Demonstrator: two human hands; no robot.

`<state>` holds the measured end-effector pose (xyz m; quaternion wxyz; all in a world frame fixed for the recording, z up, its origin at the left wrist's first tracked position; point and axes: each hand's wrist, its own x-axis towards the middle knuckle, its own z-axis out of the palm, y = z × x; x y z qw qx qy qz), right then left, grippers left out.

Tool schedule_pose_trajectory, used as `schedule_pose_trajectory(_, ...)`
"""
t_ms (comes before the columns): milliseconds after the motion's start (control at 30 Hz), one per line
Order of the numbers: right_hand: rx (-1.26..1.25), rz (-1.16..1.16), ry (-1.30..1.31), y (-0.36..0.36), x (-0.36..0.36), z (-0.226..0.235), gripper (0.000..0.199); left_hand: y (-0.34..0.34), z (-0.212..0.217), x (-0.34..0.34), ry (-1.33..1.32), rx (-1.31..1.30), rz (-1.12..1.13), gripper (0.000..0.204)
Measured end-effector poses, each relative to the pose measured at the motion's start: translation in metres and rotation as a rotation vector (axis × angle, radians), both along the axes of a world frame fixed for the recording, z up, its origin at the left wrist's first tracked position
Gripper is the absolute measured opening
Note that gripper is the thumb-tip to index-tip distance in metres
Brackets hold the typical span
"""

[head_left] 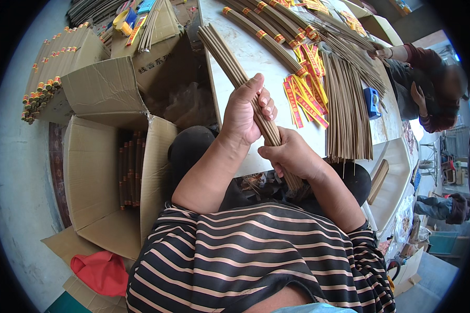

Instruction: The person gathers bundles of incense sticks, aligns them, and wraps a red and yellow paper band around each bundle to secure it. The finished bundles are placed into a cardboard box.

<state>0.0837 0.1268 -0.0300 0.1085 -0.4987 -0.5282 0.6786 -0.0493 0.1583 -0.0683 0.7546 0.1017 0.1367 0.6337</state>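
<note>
A bundle of long brown incense sticks (225,58) slants across the table's near edge, its upper end away to the left. My left hand (247,109) is wrapped round its middle. Lower down, my right hand (293,155) grips the same bundle near its lower end. No paper band shows on the part of the bundle that I can see. Right of my hands lie red and yellow paper strips (307,96) in a loose pile. Beside them spreads a wide row of loose incense sticks (347,112).
Banded incense bundles (269,31) lie at the table's far side. A blue tape dispenser (372,103) stands right of the loose sticks. An open cardboard box (96,172) holding dark bundles is at my left, with stacked bundles (57,68) beyond. Another person (428,88) works at the right.
</note>
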Motion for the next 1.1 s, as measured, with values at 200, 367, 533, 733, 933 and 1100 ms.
schedule_pose_trajectory(200, 0.466, 0.009, -0.035, -0.003, 0.004, -0.01, 0.035, 0.0, 0.005, -0.007, 0.113, -0.061, 0.07, 0.03)
schedule_pose_trajectory(367, 0.969, -0.015, -0.369, -0.007, 0.002, 0.002, 0.032, 0.001, 0.008, -0.01, 0.21, -0.055, 0.149, 0.033)
schedule_pose_trajectory(533, 0.983, -0.021, -0.4, -0.007, 0.0, 0.004, 0.025, 0.002, 0.005, -0.008, 0.244, -0.043, 0.176, 0.032)
schedule_pose_trajectory(733, 0.652, 0.034, -0.441, 0.003, -0.005, 0.02, 0.025, 0.001, 0.005, -0.007, 0.258, -0.042, 0.2, 0.031)
schedule_pose_trajectory(933, 0.598, 0.032, -0.429, 0.004, -0.009, 0.027, 0.023, 0.002, 0.003, -0.007, 0.267, -0.049, 0.234, 0.031)
schedule_pose_trajectory(1100, 0.609, 0.12, -0.419, 0.011, -0.006, 0.022, 0.022, 0.002, 0.004, -0.006, 0.272, -0.099, 0.228, 0.032)
